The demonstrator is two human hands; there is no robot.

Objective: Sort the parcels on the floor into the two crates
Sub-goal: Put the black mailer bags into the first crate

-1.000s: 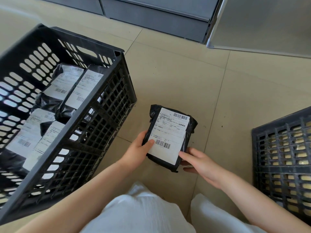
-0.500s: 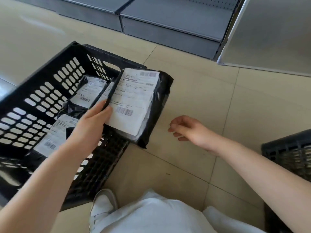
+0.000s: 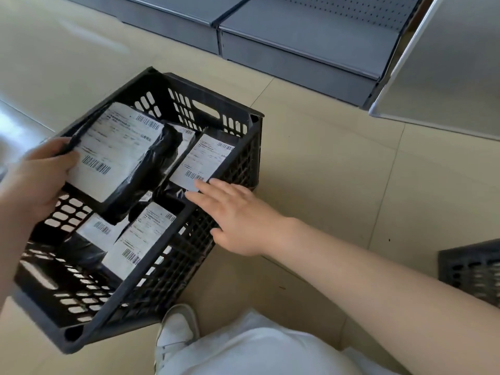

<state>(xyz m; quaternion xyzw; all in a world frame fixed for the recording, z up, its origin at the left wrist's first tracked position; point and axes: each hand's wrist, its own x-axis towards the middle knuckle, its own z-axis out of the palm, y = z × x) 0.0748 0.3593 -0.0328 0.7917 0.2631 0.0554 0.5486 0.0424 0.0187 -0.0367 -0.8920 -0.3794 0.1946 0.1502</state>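
At the left edge of the view, the left hand (image 3: 38, 182) grips a black parcel (image 3: 123, 162) with a white label, thumb curled on top of it. The fingers under it are hidden. The hand holds the parcel up over the left side of the black crate (image 3: 232, 163). The arm is cut off by the left edge.

The crate stands on the tiled floor (image 3: 338, 169). Inside it lie more black parcels with white labels. One parcel (image 3: 201, 162) leans against the crate's right wall near the far corner. Another parcel (image 3: 143, 239) lies nearer, also along the right wall. A third parcel (image 3: 96, 235) sits beside that one, partly hidden under the held parcel. Bits of others peek out behind the held parcel, too covered to count. The small print on all the labels is too blurry to read.

The right hand (image 3: 235, 215) lies flat with straight fingers on the crate's right rim. It holds nothing. Its fingertips (image 3: 198, 184) reach just over the rim, at the bottom edge of the far parcel's label.

Below, a white shoe (image 3: 176, 328) and white clothing (image 3: 257, 353) show at the bottom edge. At the right edge, a corner of a second crate (image 3: 473, 269) is mostly cut off. Grey shelving (image 3: 297, 44) runs along the top.
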